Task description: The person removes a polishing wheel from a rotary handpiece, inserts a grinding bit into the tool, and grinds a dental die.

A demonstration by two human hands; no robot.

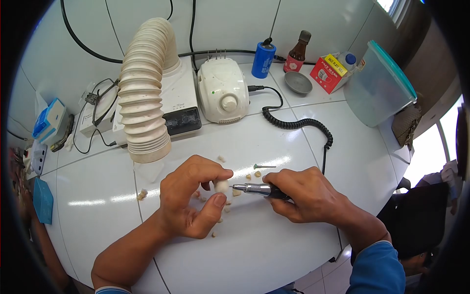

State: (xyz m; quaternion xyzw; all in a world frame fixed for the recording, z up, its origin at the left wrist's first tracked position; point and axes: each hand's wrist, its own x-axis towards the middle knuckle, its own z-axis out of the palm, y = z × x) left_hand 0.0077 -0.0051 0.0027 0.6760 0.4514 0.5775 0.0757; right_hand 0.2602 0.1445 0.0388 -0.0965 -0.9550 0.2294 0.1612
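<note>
My right hand (pixel 306 193) grips a rotary handpiece (pixel 257 189), silver at the front with a black rear, pointing left. Its thin tip meets a small white rounded piece (pixel 222 187). My left hand (pixel 191 196) is curled around that piece, index finger above and thumb below it. Whether the piece is fixed on the tip, I cannot tell. Under and around the hands lie several small tan tooth-like bits (pixel 237 192), and another tan clump (pixel 142 194) rests to the left. Beyond the handpiece is a thin bur with a green head (pixel 264 166).
A ribbed suction hose (pixel 144 88) hangs at the back left. Beside it stands the white control unit (pixel 223 90) with a coiled black cord (pixel 298 123). Farther right are a blue cylinder (pixel 264 60), brown bottle (pixel 297 51), grey dish (pixel 298 83), face mask box (pixel 329 74) and clear bin (pixel 377 88).
</note>
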